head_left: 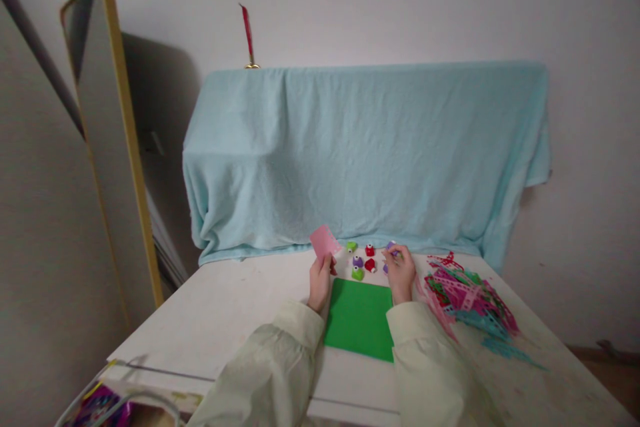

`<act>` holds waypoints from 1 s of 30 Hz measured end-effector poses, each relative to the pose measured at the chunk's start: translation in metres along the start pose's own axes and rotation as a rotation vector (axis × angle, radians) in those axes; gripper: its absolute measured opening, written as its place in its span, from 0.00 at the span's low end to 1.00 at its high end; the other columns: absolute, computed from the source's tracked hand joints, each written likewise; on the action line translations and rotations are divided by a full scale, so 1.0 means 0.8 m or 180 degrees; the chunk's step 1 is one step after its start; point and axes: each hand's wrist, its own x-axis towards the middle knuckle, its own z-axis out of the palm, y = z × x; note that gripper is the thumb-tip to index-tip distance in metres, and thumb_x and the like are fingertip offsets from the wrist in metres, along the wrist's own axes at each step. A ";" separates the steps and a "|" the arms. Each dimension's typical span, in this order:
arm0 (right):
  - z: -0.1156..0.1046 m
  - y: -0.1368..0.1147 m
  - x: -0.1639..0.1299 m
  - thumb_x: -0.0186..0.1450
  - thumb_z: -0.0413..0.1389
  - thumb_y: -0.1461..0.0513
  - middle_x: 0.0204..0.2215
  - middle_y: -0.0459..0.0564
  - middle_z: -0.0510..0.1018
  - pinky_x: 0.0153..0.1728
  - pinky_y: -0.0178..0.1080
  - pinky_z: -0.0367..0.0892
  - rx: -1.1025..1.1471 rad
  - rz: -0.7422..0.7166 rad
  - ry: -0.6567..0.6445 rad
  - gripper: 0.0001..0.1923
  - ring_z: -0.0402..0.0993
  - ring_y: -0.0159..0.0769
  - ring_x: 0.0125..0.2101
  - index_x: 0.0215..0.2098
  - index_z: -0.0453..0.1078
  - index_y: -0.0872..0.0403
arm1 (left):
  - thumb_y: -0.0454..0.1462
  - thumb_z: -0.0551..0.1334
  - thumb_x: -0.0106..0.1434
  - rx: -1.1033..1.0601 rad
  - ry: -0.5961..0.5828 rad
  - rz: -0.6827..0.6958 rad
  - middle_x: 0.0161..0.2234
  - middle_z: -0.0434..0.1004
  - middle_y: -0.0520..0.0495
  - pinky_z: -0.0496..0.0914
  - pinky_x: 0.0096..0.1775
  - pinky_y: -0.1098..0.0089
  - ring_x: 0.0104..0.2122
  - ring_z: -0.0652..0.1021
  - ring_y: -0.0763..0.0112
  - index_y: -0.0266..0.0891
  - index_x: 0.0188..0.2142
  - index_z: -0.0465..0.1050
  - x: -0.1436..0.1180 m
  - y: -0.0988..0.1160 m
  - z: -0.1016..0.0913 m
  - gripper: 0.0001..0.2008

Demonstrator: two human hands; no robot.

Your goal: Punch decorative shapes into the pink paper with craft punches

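Observation:
My left hand [320, 280] is closed on the lower edge of a pink card [324, 241], holding it tilted above the back of the table. Something small and red [333, 267] shows beside its fingers. My right hand [401, 273] has its fingers pinched together over small purple pieces [392, 246]; what lies between the fingertips is too small to make out. Between the hands sit small pieces with white, eye-like dots: green [357, 273], red [369, 250] and purple [357, 261]. Nearer me, a flat green board [359, 320] lies between my forearms.
To the right is a loose heap of pink, teal, red and green perforated plastic strips [470, 297]. A light blue cloth [370, 160] drapes over something behind the white table [235, 307]. A wood-framed mirror [120, 80] leans at left; a shiny purple packet [103, 407] sits low in front.

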 end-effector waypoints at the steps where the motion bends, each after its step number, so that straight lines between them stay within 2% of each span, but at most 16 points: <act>1: 0.005 -0.005 -0.003 0.55 0.59 0.54 0.32 0.47 0.73 0.33 0.40 0.67 0.0358 0.0126 0.0034 0.14 0.72 0.37 0.32 0.34 0.62 0.50 | 0.51 0.52 0.63 -0.0006 0.0004 -0.0001 0.21 0.69 0.51 0.64 0.28 0.73 0.23 0.71 0.72 0.36 0.26 0.68 0.000 0.000 0.000 0.21; 3: 0.014 -0.015 -0.008 0.53 0.62 0.54 0.29 0.44 0.74 0.28 0.37 0.67 0.0899 0.0376 -0.0014 0.18 0.73 0.35 0.27 0.34 0.58 0.50 | 0.51 0.52 0.63 -0.0031 0.0013 -0.0002 0.21 0.69 0.51 0.64 0.29 0.73 0.23 0.71 0.72 0.36 0.26 0.68 0.001 -0.001 0.001 0.21; 5: 0.021 -0.024 -0.014 0.52 0.63 0.55 0.27 0.44 0.75 0.26 0.36 0.67 0.1302 0.0713 -0.0252 0.19 0.73 0.34 0.25 0.31 0.57 0.50 | 0.51 0.52 0.63 -0.0059 0.0019 -0.0012 0.20 0.69 0.51 0.64 0.28 0.73 0.23 0.70 0.73 0.36 0.25 0.68 0.002 -0.002 0.001 0.21; 8: 0.027 -0.033 -0.021 0.53 0.63 0.58 0.27 0.45 0.76 0.27 0.35 0.67 0.1731 0.0998 -0.0598 0.17 0.73 0.33 0.25 0.28 0.57 0.51 | 0.50 0.52 0.62 -0.0084 0.0036 -0.0007 0.21 0.69 0.51 0.63 0.28 0.73 0.23 0.70 0.73 0.36 0.25 0.68 0.003 -0.004 0.001 0.21; 11: 0.030 -0.034 -0.024 0.54 0.63 0.61 0.28 0.45 0.76 0.30 0.36 0.67 0.1982 0.1069 -0.0745 0.14 0.73 0.32 0.27 0.28 0.59 0.51 | 0.50 0.52 0.62 -0.0103 0.0004 0.0001 0.21 0.69 0.51 0.63 0.28 0.73 0.23 0.70 0.73 0.36 0.25 0.69 0.004 -0.006 0.001 0.21; 14: 0.030 -0.031 -0.025 0.53 0.63 0.62 0.29 0.45 0.77 0.31 0.38 0.68 0.2008 0.1134 -0.0685 0.15 0.73 0.33 0.27 0.33 0.61 0.51 | 0.50 0.53 0.62 -0.0129 -0.0028 -0.0006 0.20 0.68 0.52 0.63 0.28 0.74 0.22 0.70 0.73 0.36 0.25 0.68 0.004 -0.009 0.002 0.21; 17: 0.030 -0.029 -0.026 0.53 0.62 0.62 0.32 0.45 0.78 0.32 0.39 0.68 0.1889 0.1095 -0.0656 0.22 0.73 0.32 0.26 0.44 0.61 0.47 | 0.50 0.53 0.61 -0.0170 -0.0067 -0.0030 0.19 0.68 0.52 0.62 0.27 0.74 0.21 0.69 0.74 0.36 0.25 0.68 0.004 -0.012 0.004 0.21; 19: 0.030 -0.030 -0.027 0.54 0.62 0.61 0.34 0.45 0.77 0.33 0.40 0.68 0.1779 0.1087 -0.0809 0.26 0.73 0.32 0.27 0.48 0.60 0.46 | 0.51 0.54 0.61 -0.0196 -0.0113 -0.0067 0.19 0.68 0.52 0.62 0.26 0.74 0.21 0.69 0.74 0.36 0.25 0.68 0.004 -0.014 0.005 0.21; 22: 0.029 -0.028 -0.029 0.52 0.63 0.61 0.30 0.45 0.76 0.29 0.36 0.66 0.1526 0.1285 -0.1177 0.26 0.71 0.32 0.25 0.48 0.64 0.49 | 0.51 0.54 0.60 -0.0206 -0.0129 -0.0115 0.19 0.68 0.52 0.61 0.25 0.74 0.20 0.69 0.74 0.36 0.25 0.68 0.004 -0.016 0.007 0.21; 26: 0.029 -0.021 -0.031 0.49 0.64 0.62 0.24 0.42 0.73 0.17 0.30 0.53 0.1209 0.1577 -0.1436 0.25 0.62 0.26 0.18 0.46 0.68 0.51 | 0.51 0.54 0.60 -0.0187 -0.0125 -0.0086 0.19 0.68 0.52 0.61 0.26 0.74 0.21 0.69 0.74 0.36 0.24 0.68 0.004 -0.017 0.007 0.21; 28: 0.030 -0.019 -0.032 0.49 0.64 0.63 0.26 0.43 0.73 0.17 0.30 0.52 0.1306 0.1616 -0.1523 0.24 0.62 0.25 0.19 0.45 0.69 0.51 | 0.50 0.54 0.61 -0.0179 -0.0149 -0.0069 0.19 0.67 0.52 0.61 0.26 0.74 0.21 0.69 0.74 0.35 0.24 0.68 0.004 -0.018 0.007 0.21; 30: 0.032 -0.019 -0.031 0.50 0.64 0.63 0.29 0.45 0.74 0.21 0.30 0.57 0.1545 0.1591 -0.1553 0.22 0.65 0.27 0.23 0.44 0.70 0.50 | 0.50 0.54 0.61 -0.0160 -0.0186 -0.0070 0.19 0.67 0.52 0.61 0.26 0.75 0.21 0.69 0.74 0.36 0.25 0.68 0.004 -0.018 0.006 0.20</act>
